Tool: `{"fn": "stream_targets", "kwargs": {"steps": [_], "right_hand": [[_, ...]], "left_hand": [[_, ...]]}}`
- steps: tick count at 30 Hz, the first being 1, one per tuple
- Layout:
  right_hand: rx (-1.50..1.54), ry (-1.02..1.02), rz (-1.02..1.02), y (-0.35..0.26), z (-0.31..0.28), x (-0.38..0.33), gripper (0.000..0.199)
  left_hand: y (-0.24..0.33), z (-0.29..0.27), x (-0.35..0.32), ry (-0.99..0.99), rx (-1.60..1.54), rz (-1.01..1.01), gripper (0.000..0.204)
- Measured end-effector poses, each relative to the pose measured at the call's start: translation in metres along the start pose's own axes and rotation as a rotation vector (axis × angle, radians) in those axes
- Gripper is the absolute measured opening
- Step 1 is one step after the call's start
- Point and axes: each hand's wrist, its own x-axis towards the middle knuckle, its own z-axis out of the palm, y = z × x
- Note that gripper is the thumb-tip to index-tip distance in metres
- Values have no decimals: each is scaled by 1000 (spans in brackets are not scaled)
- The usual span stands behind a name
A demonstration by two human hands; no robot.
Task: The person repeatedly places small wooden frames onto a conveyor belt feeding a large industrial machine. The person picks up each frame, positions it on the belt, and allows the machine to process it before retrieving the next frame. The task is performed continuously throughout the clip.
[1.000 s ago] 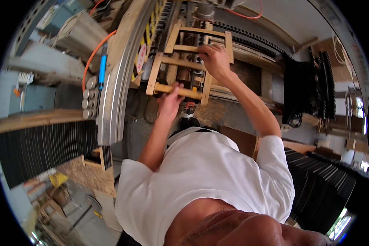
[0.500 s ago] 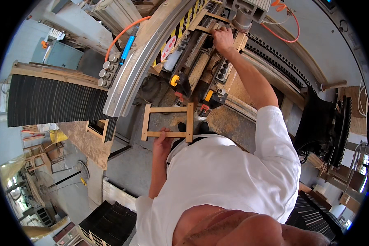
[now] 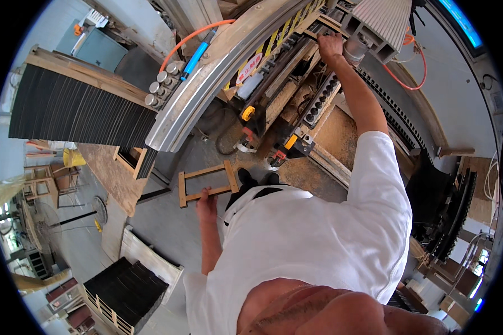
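Note:
My left hand is closed on the near rail of a small rectangular wooden frame. The frame hangs over the floor, slightly tilted, in front of my body at the left. My right arm stretches far forward over a woodworking machine. There my right hand has its fingers bent at the near side of another wooden frame, which lies in the machine beside a grey cylindrical motor. The fingertips are partly hidden, so their grip on that frame is unclear.
A curved metal beam crosses the machine's left side, with a blue cylinder and an orange hose on it. Yellow knobs stick out near my feet. Black slatted stacks stand left. Sawdust covers the machine's right bed.
My left hand has lowered the wooden frame and drawn it leftward, and the frame is now more tilted. The whole view has shifted; my right hand remains by the frame in the machine.

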Motion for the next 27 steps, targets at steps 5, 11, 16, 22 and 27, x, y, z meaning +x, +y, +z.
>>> {"fn": "stream_targets", "kwargs": {"steps": [5,11,16,22,27], "right_hand": [[14,125,-22,1,21,14,19],[46,104,-13,17,43,26,19],[-42,7,12,-3,18,22,20],[-30,21,17,-4,11,16,17],[3,-32,86,2,9,24,22]], "left_hand": [[-15,-18,15,109,13,-15,33],[-9,-10,22,228,83,67,31],[5,-10,15,425,256,197,29],[42,-37,-1,558,393,391,27],[98,-81,4,582,324,571,25]]}}
